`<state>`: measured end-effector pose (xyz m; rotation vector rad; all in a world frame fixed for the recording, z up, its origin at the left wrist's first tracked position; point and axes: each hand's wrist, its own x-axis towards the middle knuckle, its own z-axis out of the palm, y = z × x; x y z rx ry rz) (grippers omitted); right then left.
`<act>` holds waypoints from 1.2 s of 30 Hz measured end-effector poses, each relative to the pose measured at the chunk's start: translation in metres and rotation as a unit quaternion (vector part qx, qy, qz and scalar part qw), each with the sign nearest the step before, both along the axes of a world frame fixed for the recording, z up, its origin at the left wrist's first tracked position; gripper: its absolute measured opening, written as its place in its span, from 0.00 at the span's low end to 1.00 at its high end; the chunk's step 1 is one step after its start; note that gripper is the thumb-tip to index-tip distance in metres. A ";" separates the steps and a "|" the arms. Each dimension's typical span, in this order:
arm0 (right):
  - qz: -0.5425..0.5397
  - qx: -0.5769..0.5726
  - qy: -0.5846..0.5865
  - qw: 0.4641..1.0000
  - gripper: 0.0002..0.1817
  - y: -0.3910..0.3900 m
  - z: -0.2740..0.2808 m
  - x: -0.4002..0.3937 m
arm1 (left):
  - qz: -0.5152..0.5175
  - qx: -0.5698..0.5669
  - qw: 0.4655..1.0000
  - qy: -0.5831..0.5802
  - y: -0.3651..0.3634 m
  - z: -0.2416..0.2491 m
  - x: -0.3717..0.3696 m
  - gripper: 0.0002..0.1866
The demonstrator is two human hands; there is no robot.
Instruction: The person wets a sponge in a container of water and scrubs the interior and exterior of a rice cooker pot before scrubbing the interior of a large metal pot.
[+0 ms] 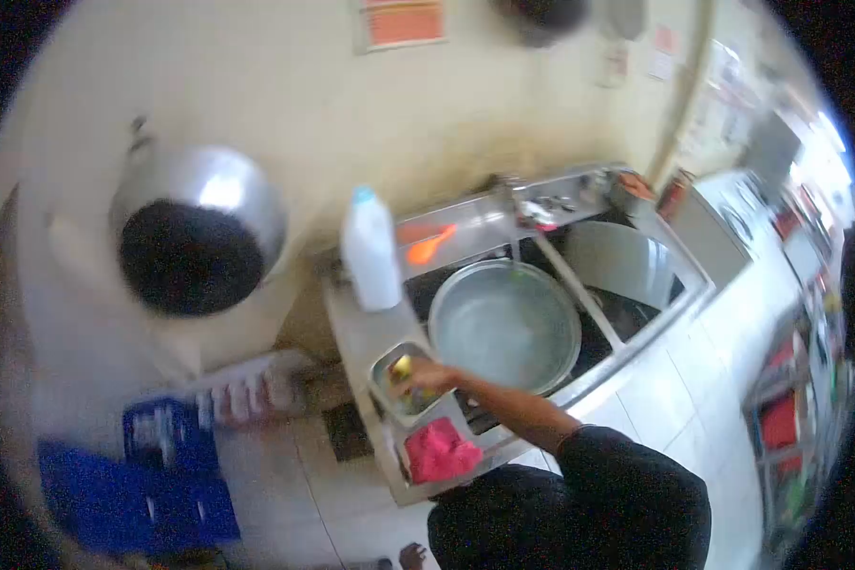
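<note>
My right hand (426, 378) reaches out from a black sleeve to a small steel container (386, 363) on the left ledge of a steel sink (636, 328). The fingers curl over something yellow and green (402, 367) inside the container; blur hides whether they grip it. A pink cloth (442, 451) lies on the ledge just below the hand. A large steel bowl (505, 325) with water sits in the sink basin right of the hand. My left hand is out of view.
A white bottle with a blue cap (370, 249) stands on the ledge. An orange utensil (429, 247) lies behind the bowl. A big steel pot (198, 239) is at the left. Blue crates (157, 480) rest on the tiled floor.
</note>
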<state>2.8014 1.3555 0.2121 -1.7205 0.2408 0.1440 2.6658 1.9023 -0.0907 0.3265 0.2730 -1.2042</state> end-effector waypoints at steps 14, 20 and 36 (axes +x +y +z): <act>-0.218 -0.103 -0.172 0.955 0.28 -0.012 0.046 -0.141 | -0.289 0.324 0.779 -0.452 -0.183 0.054 -0.033 0.22; -0.444 -0.027 -0.058 0.894 0.24 -0.099 -0.016 -0.387 | -0.329 0.333 0.731 -0.496 -0.201 0.063 -0.120 0.22; -0.757 0.152 -0.230 0.593 0.23 -0.274 -0.010 -0.653 | -0.283 0.164 0.552 -0.767 -0.472 0.241 -0.197 0.17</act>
